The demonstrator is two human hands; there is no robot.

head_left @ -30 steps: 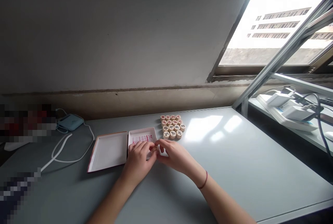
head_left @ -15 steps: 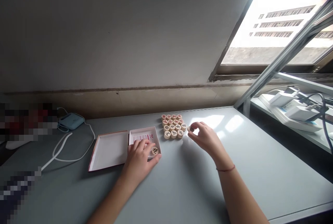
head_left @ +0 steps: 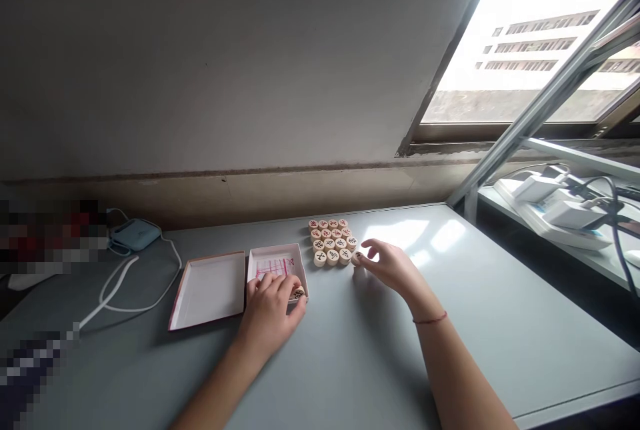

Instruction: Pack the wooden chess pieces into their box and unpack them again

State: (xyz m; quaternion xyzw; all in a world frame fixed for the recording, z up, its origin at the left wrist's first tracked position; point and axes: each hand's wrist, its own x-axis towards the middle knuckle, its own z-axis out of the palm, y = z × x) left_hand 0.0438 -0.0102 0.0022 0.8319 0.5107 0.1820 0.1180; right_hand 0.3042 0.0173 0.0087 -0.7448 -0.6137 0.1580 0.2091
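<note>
Round wooden xiangqi pieces (head_left: pixel 333 243) stand in a block of rows on the grey desk, red characters at the back and black ones in front. At the right end of the front row is a single piece (head_left: pixel 357 259), with the thumb of my right hand (head_left: pixel 390 265) against its side. That hand's index finger is lifted apart from the thumb. My left hand (head_left: pixel 273 303) reaches over the near wall of the small white box (head_left: pixel 303 263). Its fingers and thumb close around a xiangqi piece (head_left: pixel 299 292) in the box's near right corner, partly covering it.
Left of the box lies its shallow lid (head_left: pixel 207 290), inside upward. A white cable (head_left: pixel 117 283) and a blue device (head_left: pixel 136 235) rest further left. At right, a metal-framed shelf (head_left: pixel 550 237) holds power strips and plugs. A wall runs behind the desk.
My right hand has set its piece down at the front row's right end and parted its fingers. My left fingers have closed over the piece in the box corner.
</note>
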